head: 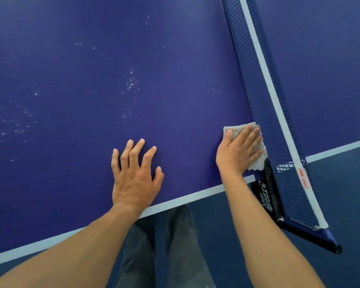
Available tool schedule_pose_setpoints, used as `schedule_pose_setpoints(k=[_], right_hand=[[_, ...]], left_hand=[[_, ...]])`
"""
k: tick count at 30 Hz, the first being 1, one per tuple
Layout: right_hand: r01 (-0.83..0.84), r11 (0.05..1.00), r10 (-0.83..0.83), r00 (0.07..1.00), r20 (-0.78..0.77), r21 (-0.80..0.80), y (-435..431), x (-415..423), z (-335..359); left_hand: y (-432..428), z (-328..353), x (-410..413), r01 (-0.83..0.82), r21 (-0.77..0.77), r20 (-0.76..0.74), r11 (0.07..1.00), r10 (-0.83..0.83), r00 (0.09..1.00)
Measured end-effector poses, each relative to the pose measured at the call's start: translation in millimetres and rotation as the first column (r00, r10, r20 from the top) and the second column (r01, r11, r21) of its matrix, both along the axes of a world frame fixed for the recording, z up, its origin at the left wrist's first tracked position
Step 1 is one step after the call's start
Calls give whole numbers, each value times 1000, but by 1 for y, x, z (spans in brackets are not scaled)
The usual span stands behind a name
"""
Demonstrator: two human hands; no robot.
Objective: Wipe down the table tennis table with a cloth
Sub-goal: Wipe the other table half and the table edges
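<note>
The blue table tennis table fills most of the view, with a white line along its near edge. My right hand presses flat on a folded grey-white cloth lying on the table right beside the foot of the net. Its fingers are straight and spread over the cloth. My left hand rests on the bare table surface near the edge, fingers spread and slightly bent, holding nothing. Small white specks dot the table's middle and left.
The blue net with its white top band runs from the top to the lower right. Its black clamp post sticks out past the table edge. Below the edge are the dark blue floor and my legs.
</note>
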State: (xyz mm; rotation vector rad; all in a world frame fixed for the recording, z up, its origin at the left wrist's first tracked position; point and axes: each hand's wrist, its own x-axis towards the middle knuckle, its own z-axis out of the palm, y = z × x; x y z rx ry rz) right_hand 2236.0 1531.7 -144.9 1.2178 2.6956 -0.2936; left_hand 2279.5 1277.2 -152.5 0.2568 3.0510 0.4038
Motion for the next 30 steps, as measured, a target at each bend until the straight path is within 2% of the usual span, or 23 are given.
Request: schedule_pose_setpoints(k=[2, 3, 4, 6, 8, 10, 11, 12, 14, 17, 21, 23, 24, 26, 28, 30], right_hand=[[110, 994, -111, 994, -22, -25, 0, -47, 1], [106, 994, -106, 994, -24, -34, -2, -70, 1], [55, 998, -56, 998, -23, -39, -8, -91, 1], [-178, 983, 176, 984, -33, -54, -32, -117, 0], [-497, 865, 492, 868, -69, -77, -59, -114, 0], [-753, 655, 749, 657, -80, -59, -71, -80, 2], [-817, 576, 813, 577, -73, -43, -68, -57, 4], [-836, 547, 834, 548, -62, -33, -58, -36, 4], [-792, 608, 791, 610, -36, -58, -25, -10, 6], [-664, 745, 666, 746, 16, -61, 18, -24, 7], [-387, 922, 387, 922, -24, -12, 34, -115, 5], [-293, 956, 293, 956, -13, -15, 21, -163, 3], [-314, 949, 314, 949, 0, -20, 8, -180, 3], [-503, 862, 504, 864, -8, -58, -26, -190, 3], [-739, 666, 739, 672, -45, -104, -57, -172, 6], [-883, 457, 885, 464, -40, -108, -67, -138, 8]], left_hand=[[0, -1, 0, 2, -1, -6, 1000, -2, 1000], [0, -2, 0, 3, -2, -12, 1000, -3, 1000], [0, -2, 0, 3, -4, -21, 1000, -3, 1000], [1, -2, 1, 1, -9, -36, 1000, -2, 999], [1, -2, 0, 0, -14, -37, 1000, 0, 999], [1, -1, 0, 0, -12, -39, 1000, 0, 999], [1, -1, 0, -1, -10, -40, 1000, 1, 999], [1, -1, 0, -2, -8, -42, 1000, 2, 999], [2, 0, 0, -6, -2, -45, 1000, 6, 999], [2, 1, 0, -9, 5, -44, 1000, 9, 999], [2, 0, 1, -14, 11, -60, 1000, 15, 998], [1, -1, 0, -17, 16, -68, 1000, 18, 998], [2, -2, -1, -18, 19, -71, 1000, 19, 997], [2, -4, 0, -20, 18, -79, 1000, 22, 997], [2, -3, 1, -21, 12, -83, 1000, 22, 996], [2, -1, 0, -23, 13, -80, 1000, 23, 997]])
